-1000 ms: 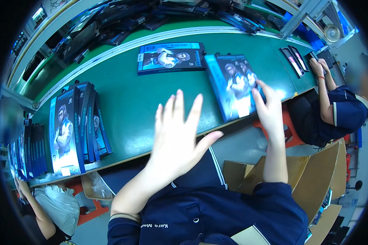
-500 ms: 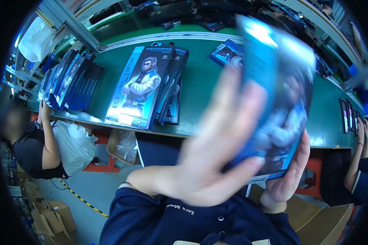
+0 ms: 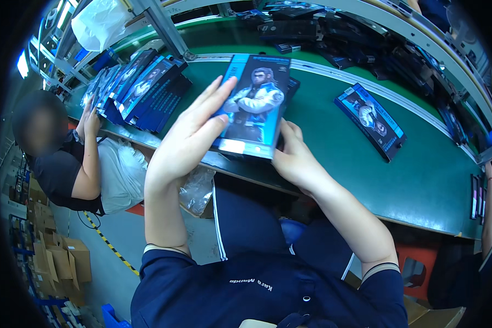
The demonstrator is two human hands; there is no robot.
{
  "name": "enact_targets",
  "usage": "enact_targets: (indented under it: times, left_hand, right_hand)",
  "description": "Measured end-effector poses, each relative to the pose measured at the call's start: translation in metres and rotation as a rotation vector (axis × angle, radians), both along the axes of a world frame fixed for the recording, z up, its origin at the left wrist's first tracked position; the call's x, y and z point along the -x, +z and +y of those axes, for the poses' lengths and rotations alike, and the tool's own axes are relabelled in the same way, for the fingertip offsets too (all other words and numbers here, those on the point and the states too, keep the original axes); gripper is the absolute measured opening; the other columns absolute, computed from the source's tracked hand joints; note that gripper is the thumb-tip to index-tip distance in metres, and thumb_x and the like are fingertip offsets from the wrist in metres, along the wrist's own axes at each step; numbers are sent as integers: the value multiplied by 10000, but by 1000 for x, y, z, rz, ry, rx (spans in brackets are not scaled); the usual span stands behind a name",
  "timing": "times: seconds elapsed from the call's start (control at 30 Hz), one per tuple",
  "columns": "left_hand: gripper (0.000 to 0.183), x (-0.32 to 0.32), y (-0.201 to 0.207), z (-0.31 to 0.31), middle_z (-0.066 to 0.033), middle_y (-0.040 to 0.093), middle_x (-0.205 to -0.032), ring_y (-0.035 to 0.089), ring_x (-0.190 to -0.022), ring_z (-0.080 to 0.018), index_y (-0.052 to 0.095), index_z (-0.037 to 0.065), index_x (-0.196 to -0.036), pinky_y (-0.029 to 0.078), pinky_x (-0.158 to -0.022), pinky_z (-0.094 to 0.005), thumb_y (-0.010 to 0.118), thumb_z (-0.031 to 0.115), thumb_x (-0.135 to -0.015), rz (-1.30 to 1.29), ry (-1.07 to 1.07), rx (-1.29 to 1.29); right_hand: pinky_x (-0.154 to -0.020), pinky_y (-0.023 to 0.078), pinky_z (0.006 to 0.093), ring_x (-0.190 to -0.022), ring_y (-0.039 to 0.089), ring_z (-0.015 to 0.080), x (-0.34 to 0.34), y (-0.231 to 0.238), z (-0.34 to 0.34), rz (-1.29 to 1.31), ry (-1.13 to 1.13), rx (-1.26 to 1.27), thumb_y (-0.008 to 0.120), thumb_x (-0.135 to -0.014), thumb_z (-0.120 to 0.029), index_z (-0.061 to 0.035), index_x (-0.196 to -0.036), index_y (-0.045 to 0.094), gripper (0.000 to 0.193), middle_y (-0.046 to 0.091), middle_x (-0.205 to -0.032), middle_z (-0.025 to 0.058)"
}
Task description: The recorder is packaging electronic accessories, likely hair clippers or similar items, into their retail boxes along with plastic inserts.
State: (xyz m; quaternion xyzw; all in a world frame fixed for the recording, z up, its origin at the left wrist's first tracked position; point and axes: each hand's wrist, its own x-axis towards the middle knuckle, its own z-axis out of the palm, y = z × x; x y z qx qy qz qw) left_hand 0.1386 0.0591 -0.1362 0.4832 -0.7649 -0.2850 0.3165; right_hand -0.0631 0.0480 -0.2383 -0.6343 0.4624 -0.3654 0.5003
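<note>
A flat blue box with a printed figure of a person lies on top of a small stack at the near edge of the green table. My left hand presses flat against the box's left side, fingers straight and together. My right hand cups the box's lower right corner from underneath and behind. Both hands square the box between them.
A second flat blue box lies alone to the right on the table. A leaning row of similar boxes stands at the left, where a seated person's hand touches them. Dark trays fill the far side. Cardboard cartons sit on the floor.
The box was up in both hands close to the camera; now it rests on the stack on the table, with my hands on its sides. My view has swung left.
</note>
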Motion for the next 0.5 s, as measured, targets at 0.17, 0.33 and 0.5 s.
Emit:
enact_targets:
  times: [0.17,0.33,0.5]
  left_hand:
    - [511,-56,-12,-26,-212,266,-1568,59,-1477,-447,511,272,-1422,-17,-1152,-593,441,221,-919,-307,289,236]
    - [335,-98,-19,-58,-219,352,-1516,153,-1451,-466,692,224,-1215,62,-1139,-635,544,283,-920,-668,741,660]
    - [205,-71,-14,-52,-155,556,-1344,305,-1397,-450,729,94,-1026,149,-1129,-603,650,229,-894,-548,807,1069]
  right_hand:
    - [-1134,303,443,-1354,293,521,-69,-16,-25,-64,7,144,706,-809,-346,134,-1445,207,941,222,-1428,407]
    - [-818,525,293,-948,594,209,-134,-24,-80,-51,109,169,723,-836,-299,109,-1488,180,942,323,-1440,302]
    - [-855,524,305,-968,598,195,-129,-29,-116,-98,186,86,689,-859,-208,55,-1511,191,862,491,-1324,251]
